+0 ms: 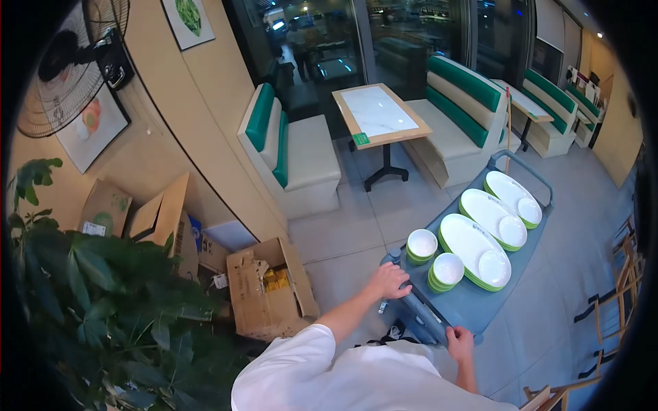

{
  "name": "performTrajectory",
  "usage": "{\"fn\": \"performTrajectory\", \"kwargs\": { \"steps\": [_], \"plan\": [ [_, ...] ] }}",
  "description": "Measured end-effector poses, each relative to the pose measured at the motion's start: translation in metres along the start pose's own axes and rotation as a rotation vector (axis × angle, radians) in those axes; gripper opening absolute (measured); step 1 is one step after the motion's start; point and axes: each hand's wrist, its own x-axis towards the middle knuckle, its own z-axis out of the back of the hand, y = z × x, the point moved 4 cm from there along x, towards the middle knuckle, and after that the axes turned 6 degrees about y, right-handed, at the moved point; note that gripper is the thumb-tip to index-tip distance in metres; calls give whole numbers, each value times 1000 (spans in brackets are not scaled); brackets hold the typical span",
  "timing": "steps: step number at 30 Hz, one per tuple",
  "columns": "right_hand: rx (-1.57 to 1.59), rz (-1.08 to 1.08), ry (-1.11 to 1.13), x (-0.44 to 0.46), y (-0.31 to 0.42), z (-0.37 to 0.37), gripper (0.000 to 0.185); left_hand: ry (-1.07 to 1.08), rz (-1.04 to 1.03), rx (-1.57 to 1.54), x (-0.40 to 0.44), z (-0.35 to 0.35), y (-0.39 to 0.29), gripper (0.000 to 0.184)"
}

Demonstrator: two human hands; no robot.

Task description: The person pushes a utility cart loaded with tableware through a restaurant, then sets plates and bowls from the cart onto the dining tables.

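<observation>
My left hand [388,281] is closed over the left end of the near push handle of a grey-blue cart [490,305]. Toward the handle's right end, my right hand [459,340] grips with its fingers curled. On the cart's top lie three stacks of white oval plates with green edges, the nearest oval plate stack [466,243] being closest to my hands. A small round white dish [493,266] rests on each stack. Two stacks of white and green bowls, one bowl stack [421,243] farther left and another bowl stack [447,270] nearer me, stand beside the plates.
Left of the cart sits an open cardboard box [271,288], with more boxes and a large leafy plant [130,301] beyond. Ahead are a marble-topped table [380,113] and green-and-beige booth seats [308,154]. Wooden chairs [606,308] line the right side. A fan [65,65] hangs upper left.
</observation>
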Motion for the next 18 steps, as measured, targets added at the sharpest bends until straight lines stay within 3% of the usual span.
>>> {"fn": "performTrajectory", "kwargs": {
  "steps": [3,7,10,16,18],
  "plan": [
    [-58,-56,43,32,3,-5,46,62,-20,-12,33,-10,23,39],
    [-146,-5,70,86,12,-11,51,-56,-120,4,85,-25,70,39],
    [-162,-53,85,118,19,-9,51,-16,-146,-42,120,-16,91,38],
    [-95,-118,-2,171,50,-9,48,-115,-231,-82,184,-19,138,32],
    [-63,-156,12,189,60,-7,50,-284,-304,-46,205,-19,150,24]
  ]
}}
